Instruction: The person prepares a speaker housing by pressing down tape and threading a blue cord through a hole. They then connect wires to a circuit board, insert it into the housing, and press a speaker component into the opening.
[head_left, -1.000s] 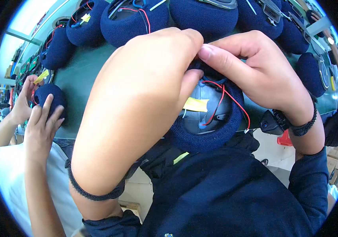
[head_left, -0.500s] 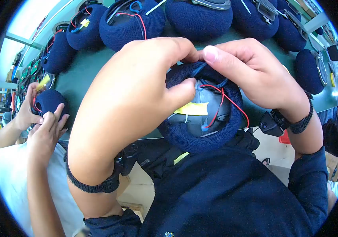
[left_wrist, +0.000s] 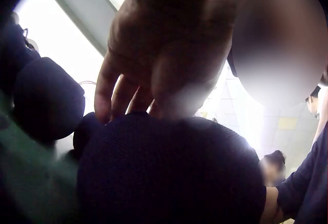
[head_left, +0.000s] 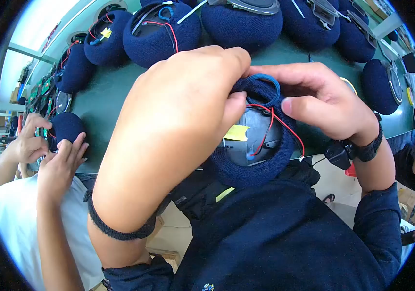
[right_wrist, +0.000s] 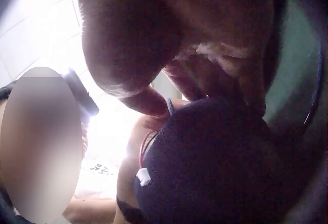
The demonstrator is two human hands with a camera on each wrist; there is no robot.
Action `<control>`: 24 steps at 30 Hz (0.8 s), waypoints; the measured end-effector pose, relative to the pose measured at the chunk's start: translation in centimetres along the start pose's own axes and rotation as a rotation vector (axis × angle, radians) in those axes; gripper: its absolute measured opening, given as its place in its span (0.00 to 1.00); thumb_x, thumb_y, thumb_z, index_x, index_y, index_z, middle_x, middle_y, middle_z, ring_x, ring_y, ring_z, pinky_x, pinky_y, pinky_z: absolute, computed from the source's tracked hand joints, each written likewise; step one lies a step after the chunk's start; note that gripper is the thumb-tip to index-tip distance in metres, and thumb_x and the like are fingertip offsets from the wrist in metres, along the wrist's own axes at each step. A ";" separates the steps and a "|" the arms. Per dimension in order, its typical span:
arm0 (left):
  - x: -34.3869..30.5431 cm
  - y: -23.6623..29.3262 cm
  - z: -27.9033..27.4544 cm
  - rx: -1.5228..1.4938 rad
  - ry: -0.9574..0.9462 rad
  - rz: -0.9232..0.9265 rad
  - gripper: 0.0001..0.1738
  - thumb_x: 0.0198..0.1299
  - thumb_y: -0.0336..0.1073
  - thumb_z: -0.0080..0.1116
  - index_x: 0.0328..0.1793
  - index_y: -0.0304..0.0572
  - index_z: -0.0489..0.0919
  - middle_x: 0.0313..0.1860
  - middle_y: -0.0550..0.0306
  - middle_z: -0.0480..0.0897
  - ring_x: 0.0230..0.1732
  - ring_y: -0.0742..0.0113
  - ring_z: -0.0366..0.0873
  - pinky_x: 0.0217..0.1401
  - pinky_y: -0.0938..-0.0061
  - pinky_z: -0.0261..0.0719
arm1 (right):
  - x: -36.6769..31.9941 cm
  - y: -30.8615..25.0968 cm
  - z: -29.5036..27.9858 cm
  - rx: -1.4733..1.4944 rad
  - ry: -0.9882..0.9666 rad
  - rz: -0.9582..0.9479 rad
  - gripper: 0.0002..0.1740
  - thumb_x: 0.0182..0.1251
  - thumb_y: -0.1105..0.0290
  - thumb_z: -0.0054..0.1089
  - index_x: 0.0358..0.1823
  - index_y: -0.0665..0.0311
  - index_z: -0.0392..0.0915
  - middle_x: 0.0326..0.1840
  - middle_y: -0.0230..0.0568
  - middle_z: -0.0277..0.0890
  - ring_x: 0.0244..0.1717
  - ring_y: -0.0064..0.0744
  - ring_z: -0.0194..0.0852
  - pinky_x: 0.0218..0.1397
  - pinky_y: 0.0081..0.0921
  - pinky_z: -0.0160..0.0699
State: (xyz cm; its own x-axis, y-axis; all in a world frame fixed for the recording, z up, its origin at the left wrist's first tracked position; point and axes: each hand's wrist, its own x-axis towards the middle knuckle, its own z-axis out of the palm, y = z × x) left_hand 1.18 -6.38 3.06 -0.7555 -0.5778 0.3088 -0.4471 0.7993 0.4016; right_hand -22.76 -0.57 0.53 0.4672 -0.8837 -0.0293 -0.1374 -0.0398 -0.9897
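Note:
A round, navy knit-covered housing (head_left: 256, 172), which looks like a speaker body, lies at the table's near edge, its opening facing up. Inside are a grey shell, yellow tape (head_left: 236, 133) and red and black wires (head_left: 289, 127) ending in a white plug (right_wrist: 144, 176). My left hand (head_left: 178, 111) pinches the knit cover's far rim, thumb inside the opening; the palm hides the housing's left side. A blue cord loop (head_left: 276, 86) stands up from the rim between my hands. My right hand (head_left: 326, 99) grips the rim's right side, thumb over the edge and fingers behind.
Several similar navy housings (head_left: 241, 26) line the far side of the green table (head_left: 100, 114). At the left, another person's hands (head_left: 57, 165) work on a smaller-looking navy housing (head_left: 69, 128). One more housing (head_left: 381, 87) stands at the right.
The blue cord loop has come up into view at the far rim. My right thumb has moved right and down, away from the left hand, which still pinches the rim.

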 end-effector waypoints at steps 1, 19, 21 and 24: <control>0.1 -0.2 -0.2 0.003 0.000 0.001 0.15 0.56 0.30 0.69 0.50 0.38 0.83 0.43 0.46 0.87 0.47 0.48 0.86 0.52 0.63 0.82 | 0.1 -0.2 0.0 0.000 0.000 -0.003 0.29 0.72 0.72 0.55 0.73 0.73 0.72 0.69 0.48 0.79 0.69 0.33 0.76 0.77 0.30 0.69; -6.6 2.3 -0.7 -0.035 0.087 -0.091 0.21 0.50 0.29 0.68 0.53 0.44 0.89 0.61 0.39 0.80 0.55 0.46 0.83 0.55 0.61 0.81 | 3.0 -0.6 0.4 -0.269 0.094 -0.279 0.08 0.67 0.76 0.68 0.46 0.70 0.85 0.54 0.48 0.86 0.56 0.36 0.84 0.63 0.31 0.80; -6.6 2.5 -0.7 -0.031 0.087 -0.086 0.20 0.51 0.30 0.67 0.53 0.45 0.89 0.62 0.39 0.80 0.56 0.44 0.82 0.55 0.60 0.81 | 3.2 -0.7 0.4 -0.257 0.101 -0.236 0.08 0.68 0.76 0.68 0.46 0.70 0.85 0.53 0.47 0.86 0.54 0.34 0.84 0.61 0.29 0.80; -6.4 2.7 -0.8 -0.007 0.056 -0.093 0.21 0.50 0.30 0.67 0.53 0.46 0.90 0.63 0.39 0.79 0.58 0.44 0.82 0.57 0.59 0.81 | 3.6 -0.7 0.5 -0.238 0.116 -0.186 0.08 0.69 0.75 0.68 0.45 0.70 0.85 0.51 0.45 0.86 0.51 0.30 0.84 0.56 0.26 0.81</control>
State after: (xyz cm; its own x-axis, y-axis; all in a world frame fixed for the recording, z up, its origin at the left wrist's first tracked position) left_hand 5.15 -0.67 2.82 -0.6829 -0.6578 0.3177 -0.5105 0.7408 0.4365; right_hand -20.54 -3.46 1.08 0.4025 -0.8978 0.1788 -0.2659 -0.3015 -0.9156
